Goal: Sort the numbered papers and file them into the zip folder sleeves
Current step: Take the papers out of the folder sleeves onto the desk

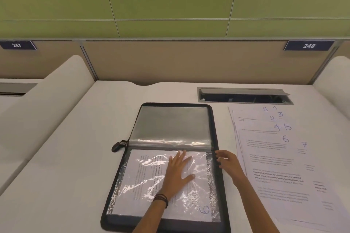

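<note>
Closest to me, the near half of the open zip folder (219, 185) lies flat on the desk (66, 166). Its top sleeve (121, 185) holds 1 printed sheet (144, 204), turned sideways. The handwritten digit at the sheet's near right corner could be a 6 or a 9, and I cannot tell which.

My left hand (180, 172) lies palm down on that sleeve, its fingers straight and spread, pressing the plastic flat over the paper. My right hand (226, 161) sits at the folder's right edge. Its fingers are loosely bent toward the sleeve's open side, but I cannot tell whether they pinch the plastic or only touch it.

Just right of the folder, a fanned stack of papers (274, 157) lies on the desk, and the numbers 1 to 8 show on its corners. I judge the task barely begun: 1 sheet is filed and 8 are waiting. The step in hand looks like seating and smoothing that first sheet.

Farther out, the folder's other half (170, 121) shows clear sleeves with no paper visible in them. The zip pull (118, 145) lies at the hinge on the left. Beyond that, a cable hatch (244, 95) stands open in the desk.
</note>
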A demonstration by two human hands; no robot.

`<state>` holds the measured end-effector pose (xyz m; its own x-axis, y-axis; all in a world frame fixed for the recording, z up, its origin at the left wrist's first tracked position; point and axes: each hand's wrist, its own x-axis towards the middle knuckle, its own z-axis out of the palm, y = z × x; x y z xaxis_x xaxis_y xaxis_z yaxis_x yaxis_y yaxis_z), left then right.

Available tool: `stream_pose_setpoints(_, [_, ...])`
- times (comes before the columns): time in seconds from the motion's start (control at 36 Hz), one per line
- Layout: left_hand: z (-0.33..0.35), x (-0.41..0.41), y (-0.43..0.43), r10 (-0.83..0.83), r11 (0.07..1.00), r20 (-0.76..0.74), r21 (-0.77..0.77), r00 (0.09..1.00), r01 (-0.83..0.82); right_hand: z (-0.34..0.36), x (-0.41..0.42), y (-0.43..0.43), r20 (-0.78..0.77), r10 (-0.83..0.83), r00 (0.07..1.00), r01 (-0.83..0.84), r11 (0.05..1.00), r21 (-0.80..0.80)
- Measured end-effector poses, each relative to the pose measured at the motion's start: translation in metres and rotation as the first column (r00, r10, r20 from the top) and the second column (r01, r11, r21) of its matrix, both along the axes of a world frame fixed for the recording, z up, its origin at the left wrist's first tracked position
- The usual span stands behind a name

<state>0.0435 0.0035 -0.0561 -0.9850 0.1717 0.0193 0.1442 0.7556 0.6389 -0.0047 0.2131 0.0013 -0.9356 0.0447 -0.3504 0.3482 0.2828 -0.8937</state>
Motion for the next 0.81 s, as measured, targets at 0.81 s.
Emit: stream_pose_setpoints(0.81, [0.002,-0.006,-0.002,0.044,0.996,0.058,0.071,0.997,-0.048,-0.006,0.033,-0.011,0.131,0.206,0.97,-0.238,0.922,0.306])
